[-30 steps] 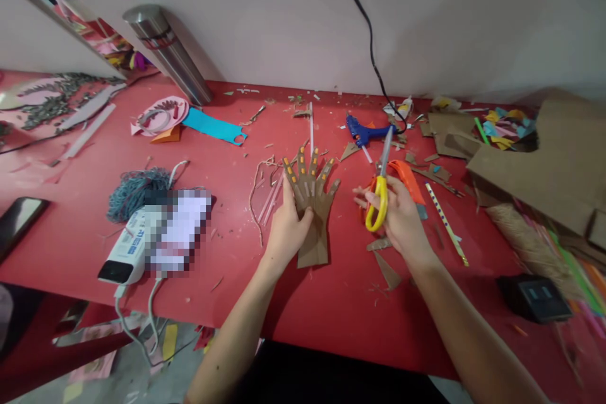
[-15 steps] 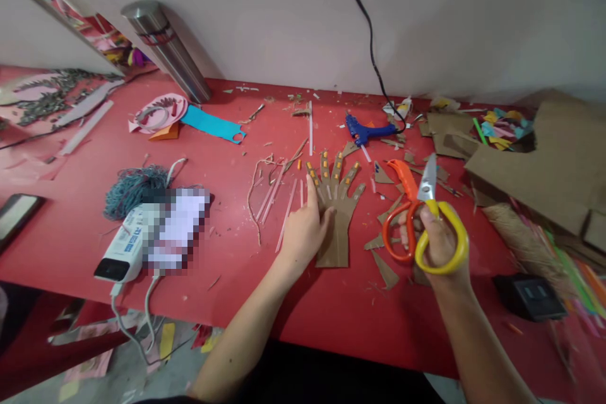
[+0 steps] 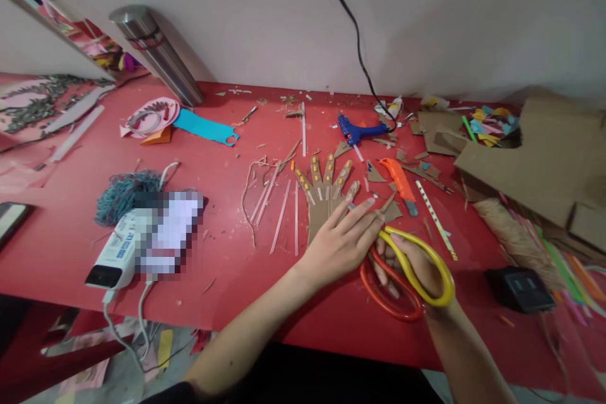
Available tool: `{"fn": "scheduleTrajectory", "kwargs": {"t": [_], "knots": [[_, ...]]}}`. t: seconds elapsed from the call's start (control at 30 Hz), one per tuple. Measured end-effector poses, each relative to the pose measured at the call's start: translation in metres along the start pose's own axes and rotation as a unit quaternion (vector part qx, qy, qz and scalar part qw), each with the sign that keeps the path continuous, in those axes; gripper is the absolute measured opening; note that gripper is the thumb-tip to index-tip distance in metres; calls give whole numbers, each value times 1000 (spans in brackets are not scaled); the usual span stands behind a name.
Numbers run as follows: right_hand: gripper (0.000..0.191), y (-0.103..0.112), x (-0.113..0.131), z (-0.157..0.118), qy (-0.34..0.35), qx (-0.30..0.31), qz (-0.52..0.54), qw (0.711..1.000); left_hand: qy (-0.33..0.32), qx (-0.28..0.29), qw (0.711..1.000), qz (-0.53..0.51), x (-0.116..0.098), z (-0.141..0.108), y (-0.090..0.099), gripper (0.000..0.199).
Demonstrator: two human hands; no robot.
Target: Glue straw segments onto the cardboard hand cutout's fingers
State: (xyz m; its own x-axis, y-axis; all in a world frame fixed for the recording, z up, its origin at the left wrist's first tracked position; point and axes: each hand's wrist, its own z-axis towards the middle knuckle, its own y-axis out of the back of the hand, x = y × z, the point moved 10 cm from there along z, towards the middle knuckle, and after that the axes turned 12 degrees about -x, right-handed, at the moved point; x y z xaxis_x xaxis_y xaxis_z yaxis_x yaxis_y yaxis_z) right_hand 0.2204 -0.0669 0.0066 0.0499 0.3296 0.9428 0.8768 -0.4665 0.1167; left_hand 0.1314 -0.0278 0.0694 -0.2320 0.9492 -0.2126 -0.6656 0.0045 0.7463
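Note:
My left hand reaches rightward across the lower part of a cardboard hand cutout, fingers stretched out and lying close together. Its fingertips meet the scissors near the top of the handles; whether they press on the blades is hidden. In my right hand are these scissors, one loop yellow and one red, with the blades concealed behind my left fingers. Small orange pieces and clear tube bits sit along the cutout's fingers. An orange utility knife lies just beyond my hands, and a dotted strip is to its right.
Clear straws and string lie left of the cutout. Behind it is a blue glue gun. Cardboard and a black box occupy the right. A power bank, teal yarn and steel flask are at left.
My left hand has left the cutout's leftmost finger and moved right to the scissors. The scissors have come down and left, their blades now hidden. The dotted strip has come into view.

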Motion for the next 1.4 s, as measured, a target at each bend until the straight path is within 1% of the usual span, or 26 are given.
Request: {"fn": "scheduleTrajectory", "kwargs": {"t": [0.07, 0.1, 0.13, 0.17, 0.23, 0.27, 0.3, 0.33, 0.4, 0.47, 0.5, 0.53, 0.57, 0.6, 0.63, 0.67, 0.7, 0.77, 0.83, 0.87, 0.9, 0.97, 1.07, 1.17, 1.3, 1.4], "knots": [[55, -1, -5, -1, -44, 24, 30, 998, -11, -15, 1000, -6, -1, 6, 3, 36], [57, 0, -3, -2, -49, 33, 45, 997, -12, -21, 1000, -7, 0, 10, 5, 35], [57, 4, 1, -1, -34, 30, 51, 998, -11, -24, 1000, -6, 2, 13, 7, 34], [55, 12, 7, -1, -1, 10, 49, 999, -6, -25, 1000, 0, 4, 16, 9, 33], [42, 36, 26, -2, 106, -80, 31, 991, 8, -30, 999, 25, 10, 22, 12, 31], [32, 49, 36, -6, 169, -133, 19, 976, 15, -35, 998, 41, 13, 24, 13, 30], [24, 58, 47, -13, 234, -179, -2, 956, 20, -40, 997, 57, 14, 27, 14, 29], [25, 63, 58, -20, 297, -211, -29, 931, 24, -42, 996, 70, 15, 30, 14, 28], [38, 58, 75, -32, 401, -232, -84, 882, 28, -36, 996, 82, 15, 34, 10, 29], [38, 53, 89, -36, 465, -246, -84, 846, 25, -16, 996, 79, 13, 38, 2, 31], [33, 52, 95, -36, 486, -259, -62, 832, 22, -3, 997, 74, 12, 40, -3, 31], [22, 53, 100, -34, 496, -274, -31, 823, 16, 12, 998, 65, 12, 40, -8, 30], [13, 52, 105, -29, 498, -285, -14, 819, 11, 28, 998, 53, 14, 39, -12, 28], [10, 51, 109, -22, 496, -297, -5, 816, 9, 47, 998, 39, 18, 37, -17, 27], [15, 51, 113, -14, 485, -310, 12, 818, 8, 65, 998, 21, 24, 33, -20, 30], [16, 51, 116, -4, 469, -312, 40, 825, 16, 82, 997, 3, 34, 28, -23, 41], [18, 54, 117, 5, 457, -311, 96, 828, 32, 96, 995, -10, 46, 22, -25, 56], [26, 55, 122, 22, 435, -289, 179, 834, 72, 133, 988, -22, 74, 7, -29, 76], [41, 53, 126, 36, 414, -256, 222, 845, 106, 167, 980, -19, 96, -7, -32, 81], [48, 51, 128, 42, 403, -236, 236, 852, 110, 180, 977, -21, 101, -11, -34, 82], [53, 48, 129, 47, 392, -214, 250, 859, 111, 188, 976, -19, 105, -15, -35, 81], [57, 41, 131, 52, 376, -178, 266, 869, 105, 199, 974, -12, 106, -17, -38, 79], [56, 32, 133, 53, 370, -163, 270, 874, 102, 215, 971, 8, 104, -18, -44, 78], [58, 25, 139, 54, 373, -164, 284, 868, 103, 226, 968, 34, 104, -20, -49, 76], [60, 22, 154, 59, 400, -166, 285, 855, 91, 221, 969, 58, 101, -19, -53, 79], [62, 18, 163, 67, 417, -141, 273, 855, 94, 212, 971, 64, 100, -17, -55, 81]]}}
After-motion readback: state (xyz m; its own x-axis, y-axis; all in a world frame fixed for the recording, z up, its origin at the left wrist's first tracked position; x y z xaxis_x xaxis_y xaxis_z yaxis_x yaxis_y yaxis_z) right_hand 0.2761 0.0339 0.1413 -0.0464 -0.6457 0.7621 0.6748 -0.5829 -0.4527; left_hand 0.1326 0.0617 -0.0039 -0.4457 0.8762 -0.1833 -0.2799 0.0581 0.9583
